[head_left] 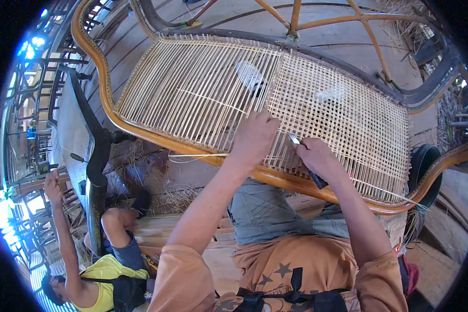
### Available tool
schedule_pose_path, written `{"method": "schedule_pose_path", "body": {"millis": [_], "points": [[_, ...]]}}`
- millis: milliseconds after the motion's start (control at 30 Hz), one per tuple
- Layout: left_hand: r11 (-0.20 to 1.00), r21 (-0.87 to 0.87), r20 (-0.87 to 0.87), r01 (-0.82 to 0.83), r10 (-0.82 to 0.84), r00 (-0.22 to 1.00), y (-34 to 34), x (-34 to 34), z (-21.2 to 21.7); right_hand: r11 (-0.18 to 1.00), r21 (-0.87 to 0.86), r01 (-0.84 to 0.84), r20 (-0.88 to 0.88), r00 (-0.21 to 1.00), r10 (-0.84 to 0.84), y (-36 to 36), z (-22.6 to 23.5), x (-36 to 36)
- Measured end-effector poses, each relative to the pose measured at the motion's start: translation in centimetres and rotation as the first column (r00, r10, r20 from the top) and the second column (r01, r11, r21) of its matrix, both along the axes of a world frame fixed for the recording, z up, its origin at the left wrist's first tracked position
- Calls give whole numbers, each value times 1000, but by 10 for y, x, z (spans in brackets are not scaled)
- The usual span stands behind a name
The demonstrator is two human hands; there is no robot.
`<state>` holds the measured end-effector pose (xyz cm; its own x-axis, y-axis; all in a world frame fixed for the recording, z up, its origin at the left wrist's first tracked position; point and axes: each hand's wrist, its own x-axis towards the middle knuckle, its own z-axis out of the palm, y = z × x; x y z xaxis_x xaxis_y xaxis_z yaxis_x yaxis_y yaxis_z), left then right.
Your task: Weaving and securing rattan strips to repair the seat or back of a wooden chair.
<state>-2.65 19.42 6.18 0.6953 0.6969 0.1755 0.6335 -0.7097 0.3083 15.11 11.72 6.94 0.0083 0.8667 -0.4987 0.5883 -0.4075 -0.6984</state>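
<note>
The frame spanned the middle of the picture, holding the weave: a close grid on the right, mostly one-way strands on the left. I judged that those one-way strands could shift out of line under a sideways tug, with so little crossing them.

My left hand was at centre, fingers curled downward; a slip of the knife just beside it could cut them. My right hand, right of centre, was clamped round that knife, and a careless tilt could nick the weave. The loose strand, upper left of my knuckles, could snap if bent sharply.

The frame's right end ran into the dark border. The weave's underside was hidden, and a pale thing beneath it was hard to make out. I couldn't tell whether my left fingertips were pinching anything.
</note>
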Motion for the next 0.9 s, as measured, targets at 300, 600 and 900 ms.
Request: {"method": "schedule_pose_path", "body": {"millis": [300,600,900], "points": [[964,-95,-152,249,-261,953,14,14,0,905,-397,152,-362,880,-307,3,11,1],[944,-124,-189,306,-326,927,20,14,-3,966,-234,106,-319,931,-179,10,-4,0],[970,-129,-60,206,-214,975,37,-8,5,916,-362,173,-426,843,-327,11,23,-8]]}}
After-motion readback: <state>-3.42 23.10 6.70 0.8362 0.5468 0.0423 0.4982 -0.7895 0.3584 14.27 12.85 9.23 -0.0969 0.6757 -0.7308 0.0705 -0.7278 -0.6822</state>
